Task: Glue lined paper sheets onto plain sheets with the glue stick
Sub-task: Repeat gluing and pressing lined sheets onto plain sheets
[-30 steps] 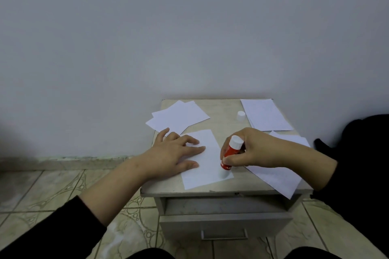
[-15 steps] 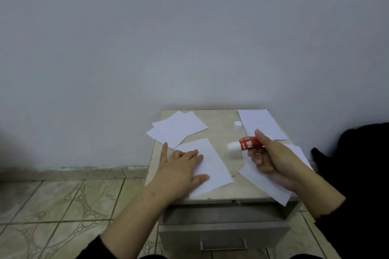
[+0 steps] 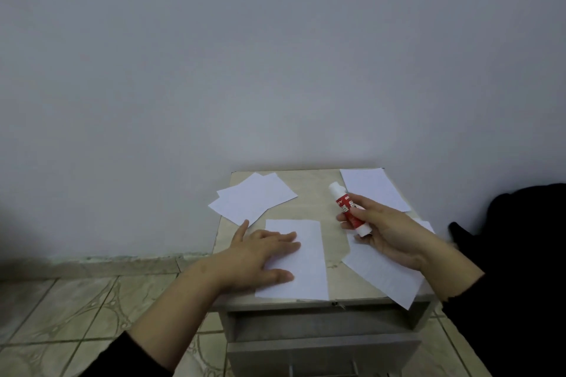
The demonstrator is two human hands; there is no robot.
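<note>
A white sheet [image 3: 306, 257] lies at the front middle of the small cabinet top [image 3: 312, 193]. My left hand [image 3: 260, 257] rests flat on its left half, fingers straight. My right hand [image 3: 389, 232] grips a red glue stick [image 3: 349, 208] above the right side of the top. The stick slants up and to the left, and its white upper end [image 3: 333, 187] points toward the back. I cannot tell whether that end carries the cap. Under my right hand lies a lined sheet [image 3: 382, 275] that overhangs the front right corner.
Two overlapping plain sheets [image 3: 254, 199] lie at the back left and another sheet [image 3: 373, 188] at the back right. The cabinet's drawer [image 3: 321, 352] is slightly open below. Dark clothing [image 3: 520, 254] is at the right, tiled floor [image 3: 76, 315] at the left.
My right hand lifted the glue stick off the sheet and swung its white end toward the back, to where the loose cap stood. My left hand stayed flat on the sheet, which turned slightly.
</note>
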